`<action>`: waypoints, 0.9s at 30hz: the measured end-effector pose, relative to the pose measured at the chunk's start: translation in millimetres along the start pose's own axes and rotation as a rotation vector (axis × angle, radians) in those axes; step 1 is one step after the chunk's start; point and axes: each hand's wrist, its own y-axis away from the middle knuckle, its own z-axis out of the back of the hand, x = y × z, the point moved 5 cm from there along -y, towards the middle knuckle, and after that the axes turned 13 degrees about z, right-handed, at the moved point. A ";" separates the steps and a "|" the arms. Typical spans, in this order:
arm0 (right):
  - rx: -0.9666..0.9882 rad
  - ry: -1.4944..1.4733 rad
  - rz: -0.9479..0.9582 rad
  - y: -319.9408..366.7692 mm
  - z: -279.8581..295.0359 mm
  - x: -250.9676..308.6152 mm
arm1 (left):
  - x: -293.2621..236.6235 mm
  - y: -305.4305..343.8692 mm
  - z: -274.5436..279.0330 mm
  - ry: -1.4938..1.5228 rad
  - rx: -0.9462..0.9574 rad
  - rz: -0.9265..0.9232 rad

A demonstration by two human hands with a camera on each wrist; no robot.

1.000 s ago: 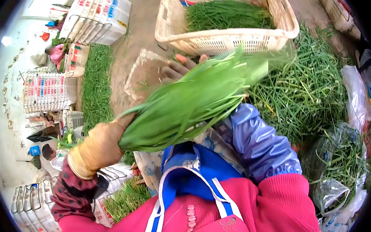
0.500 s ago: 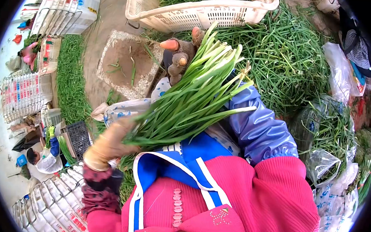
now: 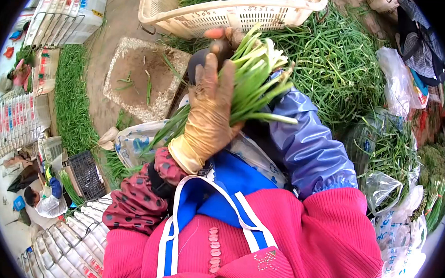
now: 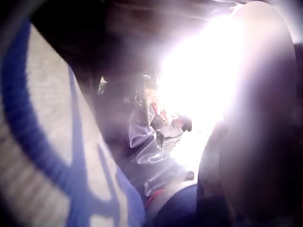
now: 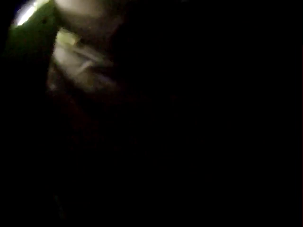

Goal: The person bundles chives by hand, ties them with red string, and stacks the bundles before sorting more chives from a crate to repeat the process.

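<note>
A bunch of garlic chives (image 3: 256, 85), pale stem ends toward the upper right, lies across the lap in the head view. My left hand (image 3: 209, 110), in a tan glove, rests over its middle with fingers fairly straight and thumb spread to the right. Beneath the stem end, my right hand (image 3: 223, 42) grips the bunch; its dark glove leaves fingertips bare, and most of the palm is hidden behind the chives. The left wrist view has glare and a shiny sleeve (image 4: 147, 137). Nearly all of the right wrist view is black.
A cream plastic crate (image 3: 230, 17) holding chives stands ahead. Beside it on the right spreads a heap of loose chives (image 3: 333, 69). A shallow dirt-covered slab (image 3: 144, 78) lies front left. White bundled boxes (image 3: 74, 232) and another person (image 3: 50, 200) are at left.
My left hand has moved from the leaf end up and right onto the middle of the bunch. The bunch has turned its stem ends more upward, still in my right hand.
</note>
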 end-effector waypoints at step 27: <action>-0.289 0.045 0.262 42.0 24.2 23.5 | 9.7 -9.1 -12.3 -0.021 0.011 0.159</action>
